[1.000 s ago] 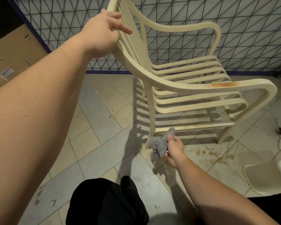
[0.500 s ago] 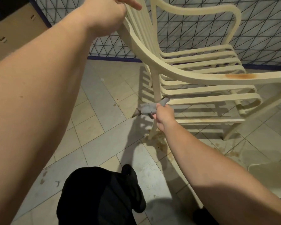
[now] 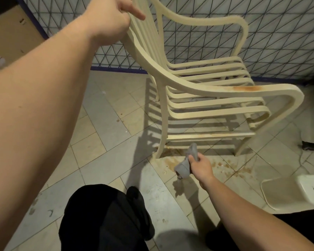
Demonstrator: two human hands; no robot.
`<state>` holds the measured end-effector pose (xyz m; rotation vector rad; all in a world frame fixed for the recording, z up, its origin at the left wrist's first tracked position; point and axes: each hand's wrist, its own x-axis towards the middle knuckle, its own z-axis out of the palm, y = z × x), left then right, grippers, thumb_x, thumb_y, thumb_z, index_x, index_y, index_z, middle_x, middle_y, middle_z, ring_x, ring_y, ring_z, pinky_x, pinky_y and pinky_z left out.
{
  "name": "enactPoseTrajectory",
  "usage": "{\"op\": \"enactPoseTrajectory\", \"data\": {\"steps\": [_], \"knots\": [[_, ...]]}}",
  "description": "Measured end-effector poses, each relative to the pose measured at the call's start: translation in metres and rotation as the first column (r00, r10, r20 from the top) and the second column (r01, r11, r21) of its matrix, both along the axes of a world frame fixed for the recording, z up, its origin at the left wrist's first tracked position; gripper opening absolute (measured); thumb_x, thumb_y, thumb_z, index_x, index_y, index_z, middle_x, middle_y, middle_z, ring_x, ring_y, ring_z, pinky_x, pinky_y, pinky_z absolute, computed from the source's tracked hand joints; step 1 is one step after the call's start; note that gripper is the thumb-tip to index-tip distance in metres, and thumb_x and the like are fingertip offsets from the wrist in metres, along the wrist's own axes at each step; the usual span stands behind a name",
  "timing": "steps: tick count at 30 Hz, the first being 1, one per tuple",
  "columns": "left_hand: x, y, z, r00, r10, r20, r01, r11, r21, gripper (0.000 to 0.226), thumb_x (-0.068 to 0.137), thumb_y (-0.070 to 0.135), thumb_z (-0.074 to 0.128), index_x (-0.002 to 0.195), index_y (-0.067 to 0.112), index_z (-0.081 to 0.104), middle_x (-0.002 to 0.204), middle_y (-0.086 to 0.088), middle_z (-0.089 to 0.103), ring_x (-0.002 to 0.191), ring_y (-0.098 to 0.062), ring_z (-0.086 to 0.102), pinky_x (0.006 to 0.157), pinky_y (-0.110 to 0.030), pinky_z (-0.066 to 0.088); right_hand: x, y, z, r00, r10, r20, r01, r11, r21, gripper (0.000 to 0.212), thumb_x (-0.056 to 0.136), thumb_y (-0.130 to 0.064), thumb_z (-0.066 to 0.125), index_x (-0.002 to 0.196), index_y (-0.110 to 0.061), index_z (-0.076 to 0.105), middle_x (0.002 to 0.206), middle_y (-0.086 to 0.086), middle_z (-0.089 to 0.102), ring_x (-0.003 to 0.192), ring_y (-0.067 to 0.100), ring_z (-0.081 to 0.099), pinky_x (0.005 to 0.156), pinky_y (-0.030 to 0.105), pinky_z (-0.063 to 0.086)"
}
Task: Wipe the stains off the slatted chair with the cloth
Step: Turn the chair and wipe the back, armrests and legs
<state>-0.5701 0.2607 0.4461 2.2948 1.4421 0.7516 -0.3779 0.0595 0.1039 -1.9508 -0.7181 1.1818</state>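
My left hand point(image 3: 109, 20) still grips the top of the chair point(image 3: 198, 84) back, fingers curled round the top rail, and it keeps the chair steady. That part is the same as a moment ago.

What changed is my right hand point(image 3: 200, 166). Half a second ago it had the cloth point(image 3: 186, 163) up by the back leg, close under the seat slats. Now it has dropped down low, near the floor point(image 3: 105, 127), just in front of the bottom bar. The cloth is bunched in my fist and hangs down. It is not touching the chair now. So I think no wiping is going on right this moment, and I need to bring the cloth back up.

The chair stands on the tiled floor by the wall with the black line pattern. It is cream plastic with long curved slats. The near armrest has a big orange-brown stain point(image 3: 246, 88) on top. The bottom bar looks brownish too. Brown spots point(image 3: 172, 161) sit on the floor under it. Plenty is left to clean.
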Motion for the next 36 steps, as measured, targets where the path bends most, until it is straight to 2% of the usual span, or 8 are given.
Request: {"op": "enactPoseTrajectory", "data": {"steps": [3, 8, 12, 16, 21, 27, 31, 36], "knots": [[0.000, 0.006, 0.004, 0.994, -0.012, -0.107, 0.016, 0.999, 0.037, 0.049, 0.099, 0.003, 0.036, 0.127, 0.027, 0.069, 0.159, 0.004, 0.036, 0.146, -0.022, 0.034, 0.114, -0.031, 0.040, 0.005, 0.000, 0.037, 0.991, 0.055, 0.126, -0.076, 0.982, 0.172, 0.014, 0.099, -0.028, 0.055, 0.108, -0.022, 0.064, 0.098, -0.004, 0.068, 0.095, 0.014, 0.065, 0.080, 0.032, 0.053], [0.008, 0.003, 0.003, 0.923, 0.083, -0.375, 0.016, 0.967, 0.253, 0.035, 0.096, 0.016, 0.052, 0.126, 0.027, 0.068, 0.145, -0.003, 0.053, 0.138, -0.030, 0.039, 0.119, -0.049, 0.031, 0.010, 0.031, 0.134, 0.961, 0.049, 0.272, -0.193, 0.824, 0.533, 0.028, 0.097, -0.021, 0.059, 0.121, -0.031, 0.068, 0.103, -0.013, 0.068, 0.097, -0.004, 0.059, 0.081, 0.009, 0.043], [0.033, -0.011, -0.008, 0.788, 0.117, -0.604, 0.176, 0.897, 0.405, 0.039, 0.092, 0.032, 0.057, 0.131, 0.032, 0.063, 0.136, -0.001, 0.061, 0.132, -0.034, 0.040, 0.118, -0.048, 0.022, 0.010, 0.079, 0.193, 0.858, -0.127, 0.497, -0.264, 0.722, 0.640, 0.029, 0.096, -0.017, 0.053, 0.121, -0.025, 0.066, 0.100, 0.000, 0.050, 0.096, 0.012, 0.047, 0.081, 0.020, 0.038], [0.040, -0.013, -0.027, 0.620, 0.170, -0.766, 0.175, 0.922, 0.346, 0.039, 0.090, 0.036, 0.056, 0.128, 0.030, 0.062, 0.125, -0.006, 0.068, 0.128, -0.032, 0.049, 0.122, -0.047, 0.015, -0.012, 0.131, 0.206, 0.722, -0.033, 0.691, -0.456, 0.730, 0.510, 0.046, 0.093, -0.010, 0.051, 0.138, -0.020, 0.055, 0.145, 0.001, 0.048, 0.138, 0.020, 0.038, 0.116, 0.037, 0.028], [0.033, -0.010, -0.036, 0.671, 0.186, -0.718, 0.194, 0.890, 0.412, 0.029, 0.090, 0.022, 0.061, 0.118, 0.027, 0.066, 0.111, -0.001, 0.071, 0.111, -0.026, 0.059, 0.107, -0.038, 0.031, -0.008, 0.129, 0.158, 0.699, 0.121, 0.705, -0.566, 0.696, 0.442, 0.080, 0.079, 0.015, 0.047, 0.150, -0.022, 0.040, 0.156, -0.002, 0.040, 0.148, 0.013, 0.027, 0.124, 0.036, 0.015], [0.034, -0.008, -0.038, 0.746, 0.154, -0.647, 0.140, 0.915, 0.379, 0.041, 0.089, 0.013, 0.063, 0.127, 0.023, 0.051, 0.104, -0.004, 0.070, 0.104, -0.029, 0.057, 0.101, -0.039, 0.038, 0.010, 0.122, 0.188, 0.705, -0.044, 0.708, -0.472, 0.716, 0.514, 0.060, 0.077, 0.009, 0.050, 0.130, -0.018, 0.063, 0.128, -0.001, 0.063, 0.119, 0.020, 0.056, 0.106, 0.039, 0.044], [0.033, -0.005, -0.042, 0.778, 0.154, -0.609, 0.110, 0.921, 0.373, 0.050, 0.085, 0.016, 0.066, 0.129, 0.017, 0.042, 0.102, -0.009, 0.069, 0.103, -0.033, 0.057, 0.100, -0.044, 0.044, -0.016, 0.136, 0.201, 0.673, 0.163, 0.722, -0.651, 0.595, 0.472, 0.073, 0.078, 0.012, 0.051, 0.143, -0.020, 0.051, 0.149, -0.004, 0.049, 0.135, 0.015, 0.044, 0.119, 0.024, 0.025], [0.033, -0.005, -0.041, 0.767, 0.145, -0.625, 0.091, 0.940, 0.330, 0.057, 0.082, 0.008, 0.068, 0.131, 0.019, 0.040, 0.100, -0.006, 0.067, 0.103, -0.032, 0.053, 0.102, -0.044, 0.043, 0.000, 0.101, 0.173, 0.669, 0.033, 0.742, -0.515, 0.741, 0.432, 0.067, 0.082, 0.013, 0.052, 0.140, -0.020, 0.055, 0.145, -0.003, 0.053, 0.135, 0.016, 0.045, 0.119, 0.033, 0.030]]}}
